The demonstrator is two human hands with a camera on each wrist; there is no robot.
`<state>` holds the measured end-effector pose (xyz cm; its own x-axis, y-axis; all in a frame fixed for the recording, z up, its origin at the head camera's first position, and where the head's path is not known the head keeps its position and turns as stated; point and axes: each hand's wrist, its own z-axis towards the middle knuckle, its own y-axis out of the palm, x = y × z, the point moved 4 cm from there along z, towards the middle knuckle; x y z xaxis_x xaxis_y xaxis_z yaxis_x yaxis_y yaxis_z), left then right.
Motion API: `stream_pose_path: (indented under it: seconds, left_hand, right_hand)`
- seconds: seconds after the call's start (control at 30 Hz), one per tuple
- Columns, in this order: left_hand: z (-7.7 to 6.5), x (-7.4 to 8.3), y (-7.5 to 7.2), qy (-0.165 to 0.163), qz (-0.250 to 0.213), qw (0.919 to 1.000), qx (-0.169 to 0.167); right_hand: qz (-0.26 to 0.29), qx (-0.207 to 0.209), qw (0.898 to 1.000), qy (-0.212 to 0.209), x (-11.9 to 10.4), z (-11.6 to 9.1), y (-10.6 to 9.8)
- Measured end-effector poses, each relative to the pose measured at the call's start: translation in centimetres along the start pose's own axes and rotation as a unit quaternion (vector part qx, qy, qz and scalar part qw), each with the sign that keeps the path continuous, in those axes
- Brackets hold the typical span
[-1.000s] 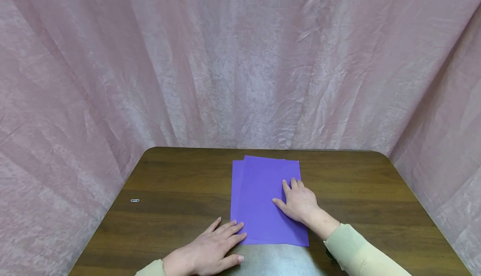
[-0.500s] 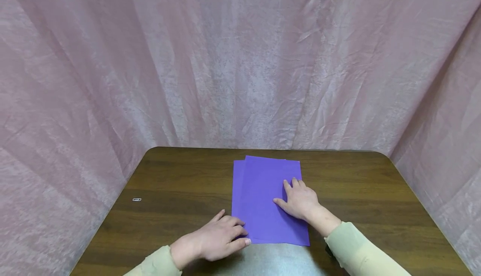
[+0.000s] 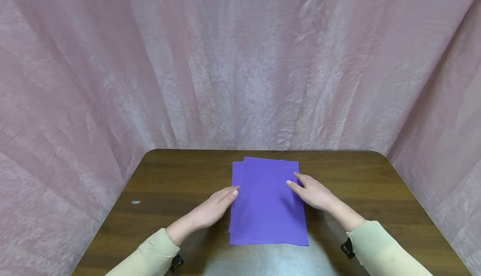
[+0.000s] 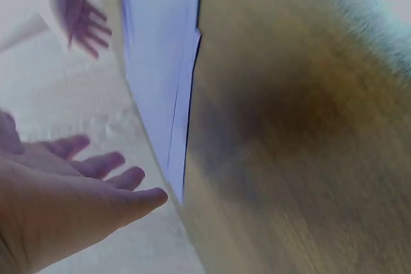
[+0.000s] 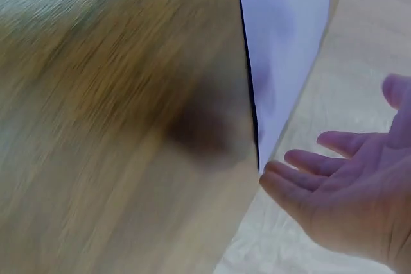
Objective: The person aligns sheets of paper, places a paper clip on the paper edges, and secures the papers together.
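Two purple sheets of paper lie overlapped on the table, the upper sheet (image 3: 264, 221) slightly turned so that a strip of the lower sheet (image 3: 237, 173) shows along the left. My left hand (image 3: 212, 209) hovers at their left edge, fingers extended and palm turned inward. Over the right edge hovers my right hand (image 3: 315, 192), thumb apart from its straight fingers. Both wrist views show shadows under the hands and nothing held; the left hand (image 4: 70, 197) and the right hand (image 5: 347, 190) appear raised off the paper.
A small paper clip (image 3: 135, 202) lies on the left part of the wooden table (image 3: 180, 175). Pink curtains (image 3: 240, 67) hang behind the table's far edge and at both sides.
My left hand has lifted from the sheets' lower left corner and moved up along the left side. My right hand has risen off the paper and shifted slightly right. The sheets lie as before.
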<state>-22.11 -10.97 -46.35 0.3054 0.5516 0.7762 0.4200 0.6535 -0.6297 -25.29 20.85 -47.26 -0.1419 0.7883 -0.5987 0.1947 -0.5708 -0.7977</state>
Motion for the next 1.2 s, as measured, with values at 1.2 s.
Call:
stream_pose_path:
  seconds: [1.2]
  left_hand:
    - [1.4,-5.7,-4.2,-0.224,-0.585,0.7787,-0.044]
  right_hand:
    - [0.561,-0.220,0.782,0.159,6.3,-2.5,-4.2]
